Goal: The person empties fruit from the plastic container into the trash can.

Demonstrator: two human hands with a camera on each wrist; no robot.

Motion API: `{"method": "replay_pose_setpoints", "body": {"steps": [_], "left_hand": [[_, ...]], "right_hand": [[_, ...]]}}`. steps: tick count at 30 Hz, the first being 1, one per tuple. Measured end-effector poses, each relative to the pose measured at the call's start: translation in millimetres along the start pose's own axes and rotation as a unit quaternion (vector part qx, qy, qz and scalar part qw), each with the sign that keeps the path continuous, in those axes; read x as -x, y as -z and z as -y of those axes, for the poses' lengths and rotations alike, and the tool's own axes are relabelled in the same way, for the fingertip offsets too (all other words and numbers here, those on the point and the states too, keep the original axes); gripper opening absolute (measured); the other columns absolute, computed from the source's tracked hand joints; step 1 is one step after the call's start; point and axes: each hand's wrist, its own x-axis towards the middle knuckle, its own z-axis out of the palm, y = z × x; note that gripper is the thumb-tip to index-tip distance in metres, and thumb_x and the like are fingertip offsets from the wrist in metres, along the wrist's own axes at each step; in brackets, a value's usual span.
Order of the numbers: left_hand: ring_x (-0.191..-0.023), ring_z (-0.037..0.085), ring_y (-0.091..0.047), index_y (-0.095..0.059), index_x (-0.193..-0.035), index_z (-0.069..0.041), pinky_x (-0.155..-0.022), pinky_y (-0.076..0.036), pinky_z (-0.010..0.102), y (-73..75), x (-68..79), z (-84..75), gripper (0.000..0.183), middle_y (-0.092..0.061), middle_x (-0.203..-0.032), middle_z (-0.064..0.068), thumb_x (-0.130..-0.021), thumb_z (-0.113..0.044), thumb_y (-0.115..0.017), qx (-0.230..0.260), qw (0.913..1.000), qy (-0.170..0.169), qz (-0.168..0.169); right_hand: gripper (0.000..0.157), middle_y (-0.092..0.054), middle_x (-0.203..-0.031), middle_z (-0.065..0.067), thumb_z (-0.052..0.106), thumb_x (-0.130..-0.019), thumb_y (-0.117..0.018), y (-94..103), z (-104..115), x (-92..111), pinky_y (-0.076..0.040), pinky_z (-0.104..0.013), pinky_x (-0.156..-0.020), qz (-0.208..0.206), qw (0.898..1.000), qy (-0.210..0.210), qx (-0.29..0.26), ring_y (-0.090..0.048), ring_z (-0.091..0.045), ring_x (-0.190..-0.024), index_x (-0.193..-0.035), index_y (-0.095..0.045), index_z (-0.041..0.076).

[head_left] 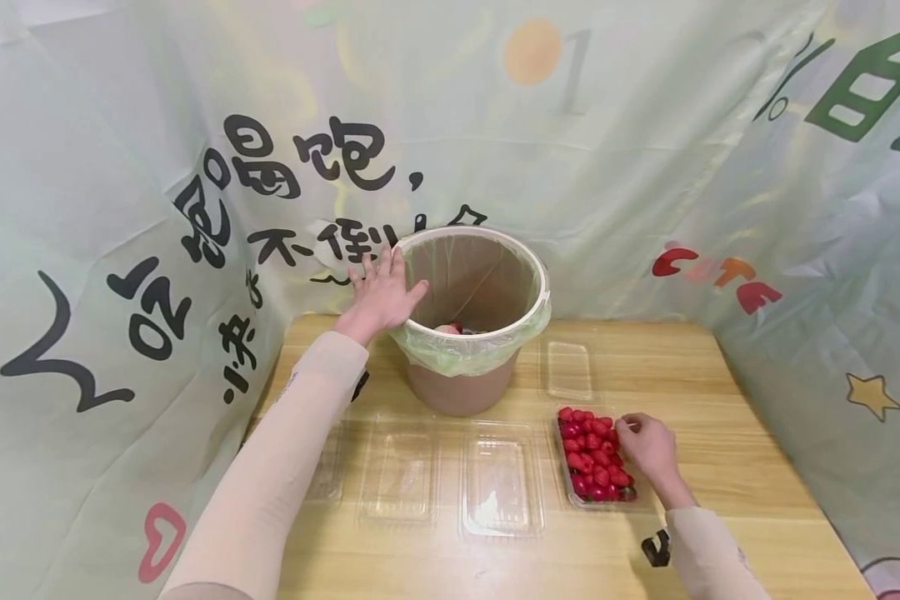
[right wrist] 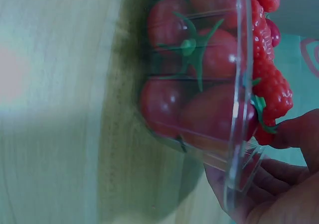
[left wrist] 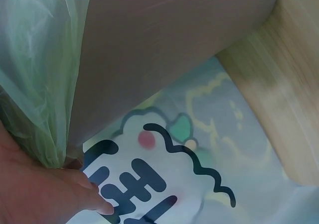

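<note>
Head view shows your left hand (head_left: 387,293) spread wide at the bin's (head_left: 461,392) left edge, while your right hand (head_left: 651,450) grips the clear box (head_left: 602,505) of red fruit (head_left: 596,454) on the table (head_left: 742,475), right of the bin.

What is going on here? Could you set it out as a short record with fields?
left hand: at the rim of the bin
right hand: gripping the rim of the fruit box
fruit: red berries and tomatoes
bin lining: green bag
inside bin: something reddish, unclear what
other clear containers: four visible, one partly behind the left sleeve
surface: wooden table
backdrop: printed cloth
</note>
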Motion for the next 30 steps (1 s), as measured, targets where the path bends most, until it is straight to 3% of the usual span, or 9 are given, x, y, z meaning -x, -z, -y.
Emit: {"method": "replay_pose_setpoints", "body": {"steps": [3,6,13,17,22,27,30], "left_hand": [[-0.161,0.055,0.005,-0.002,-0.169,-0.002,-0.125,0.01,0.074,-0.4,-0.2,1.1,0.089,0.004,-0.177,0.021,-0.108,-0.06,-0.033,0.001,1.0,0.001,0.001],[-0.161,0.054,0.005,-0.001,-0.169,-0.002,-0.125,0.011,0.073,-0.4,0.6,0.8,0.089,0.005,-0.177,0.021,-0.108,-0.06,-0.033,0.001,1.0,0.001,0.002],[-0.16,0.055,0.004,-0.003,-0.169,-0.002,-0.125,0.009,0.074,0.1,0.9,0.2,0.089,0.004,-0.177,0.021,-0.108,-0.059,-0.034,0.002,1.0,0.0,-0.003],[-0.16,0.055,0.003,-0.002,-0.169,-0.002,-0.125,0.008,0.074,-0.2,0.7,0.6,0.089,0.005,-0.177,0.021,-0.108,-0.059,-0.033,-0.002,1.0,0.0,-0.002],[-0.16,0.055,0.003,-0.002,-0.169,-0.003,-0.125,0.008,0.074,-0.9,-0.1,0.9,0.088,0.005,-0.177,0.021,-0.108,-0.059,-0.033,0.0,1.0,-0.002,-0.004],[-0.16,0.056,0.004,-0.002,-0.169,-0.003,-0.125,0.008,0.074,-1.2,-0.7,1.1,0.088,0.006,-0.177,0.021,-0.108,-0.059,-0.032,0.0,1.0,0.0,-0.004],[-0.16,0.056,0.004,-0.001,-0.169,-0.003,-0.125,0.009,0.074,-1.5,-0.6,1.2,0.088,0.006,-0.177,0.021,-0.108,-0.059,-0.032,0.0,1.0,0.0,-0.002]], "right_hand": [[0.044,-0.076,-0.091,-0.024,0.019,-0.102,-0.053,-0.3,-3.4,-0.3,-0.057,-0.026,-0.06,0.014,0.999,-0.027,-0.028,-0.069,-0.013,-0.064,-0.122,-0.067,-0.016],[0.044,-0.075,-0.084,-0.017,0.021,-0.103,-0.055,-0.2,-6.6,-1.0,-0.058,-0.026,-0.063,0.018,0.999,-0.038,-0.033,-0.068,-0.012,-0.069,-0.121,-0.069,-0.016],[0.046,-0.077,-0.097,-0.024,0.026,-0.104,-0.053,-1.9,-4.6,-2.4,-0.06,-0.047,-0.084,0.018,0.999,-0.038,-0.014,-0.072,-0.034,-0.091,-0.121,-0.071,-0.013],[0.048,-0.077,-0.101,-0.025,0.028,-0.104,-0.05,-5.5,-5.7,-4.3,-0.057,-0.046,-0.086,0.018,0.999,-0.043,-0.006,-0.069,-0.038,-0.097,-0.12,-0.072,-0.011],[0.046,-0.076,-0.097,-0.022,0.027,-0.104,-0.049,-8.6,-7.3,-5.6,-0.056,-0.044,-0.085,0.008,0.999,-0.047,-0.006,-0.068,-0.035,-0.095,-0.119,-0.073,-0.009],[0.043,-0.071,-0.083,-0.014,0.024,-0.105,-0.046,-7.4,-4.5,-5.3,-0.051,-0.033,-0.075,0.015,0.999,-0.047,-0.022,-0.063,-0.024,-0.082,-0.114,-0.074,-0.008],[0.044,-0.07,-0.087,-0.02,0.021,-0.107,-0.044,-4.9,-1.9,-4.0,-0.054,-0.03,-0.067,0.035,0.997,-0.05,-0.05,-0.063,-0.017,-0.074,-0.117,-0.069,-0.014]]}}
